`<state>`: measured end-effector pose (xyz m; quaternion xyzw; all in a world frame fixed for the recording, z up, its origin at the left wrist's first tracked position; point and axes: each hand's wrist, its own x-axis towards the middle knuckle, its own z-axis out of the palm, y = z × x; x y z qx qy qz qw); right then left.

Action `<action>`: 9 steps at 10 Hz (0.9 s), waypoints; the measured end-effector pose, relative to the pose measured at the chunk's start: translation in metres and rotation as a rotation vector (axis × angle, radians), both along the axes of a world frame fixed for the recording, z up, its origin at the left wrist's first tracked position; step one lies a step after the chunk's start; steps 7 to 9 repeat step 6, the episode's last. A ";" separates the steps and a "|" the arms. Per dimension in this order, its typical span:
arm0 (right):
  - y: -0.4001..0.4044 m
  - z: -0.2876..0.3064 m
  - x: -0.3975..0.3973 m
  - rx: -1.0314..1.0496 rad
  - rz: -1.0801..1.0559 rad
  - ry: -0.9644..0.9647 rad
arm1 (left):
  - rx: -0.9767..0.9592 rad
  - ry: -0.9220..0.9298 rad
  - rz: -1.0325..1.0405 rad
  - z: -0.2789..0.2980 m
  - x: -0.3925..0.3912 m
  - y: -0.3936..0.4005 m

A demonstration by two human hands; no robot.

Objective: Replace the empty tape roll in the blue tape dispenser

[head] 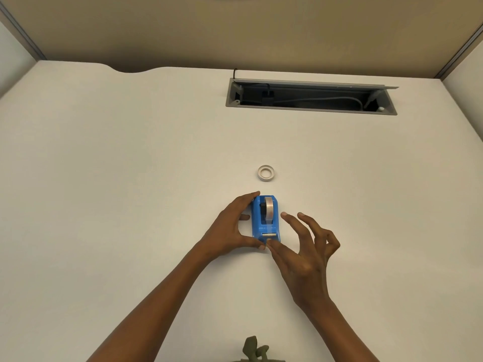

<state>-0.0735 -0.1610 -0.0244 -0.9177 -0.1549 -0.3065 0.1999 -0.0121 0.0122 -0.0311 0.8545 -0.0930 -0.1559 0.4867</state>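
Note:
The blue tape dispenser (265, 220) stands on the white desk (130, 178) with a clear tape roll (269, 209) seated in its cradle and a strip of tape running down to the metal cutter. My left hand (230, 228) grips the dispenser's left side, thumb at its front corner and fingers at its back. My right hand (305, 246) is beside the dispenser's right side, fingers spread, with its thumb tip touching the front end just below the cutter. A small white empty tape core (266, 173) lies flat on the desk a little beyond the dispenser.
An open cable tray (311, 96) with a raised grey lid and cords inside is set into the desk at the back right. Beige partition walls enclose the desk on three sides. A bit of olive cloth (252, 348) shows at the bottom edge.

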 end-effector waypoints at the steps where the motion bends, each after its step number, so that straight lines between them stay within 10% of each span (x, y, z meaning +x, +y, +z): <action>1: -0.001 -0.002 0.000 -0.031 0.013 -0.017 | 0.019 -0.006 -0.014 0.002 -0.002 0.000; 9: -0.015 -0.015 -0.004 -0.073 0.054 0.026 | 0.368 -0.148 -0.113 0.032 0.009 0.015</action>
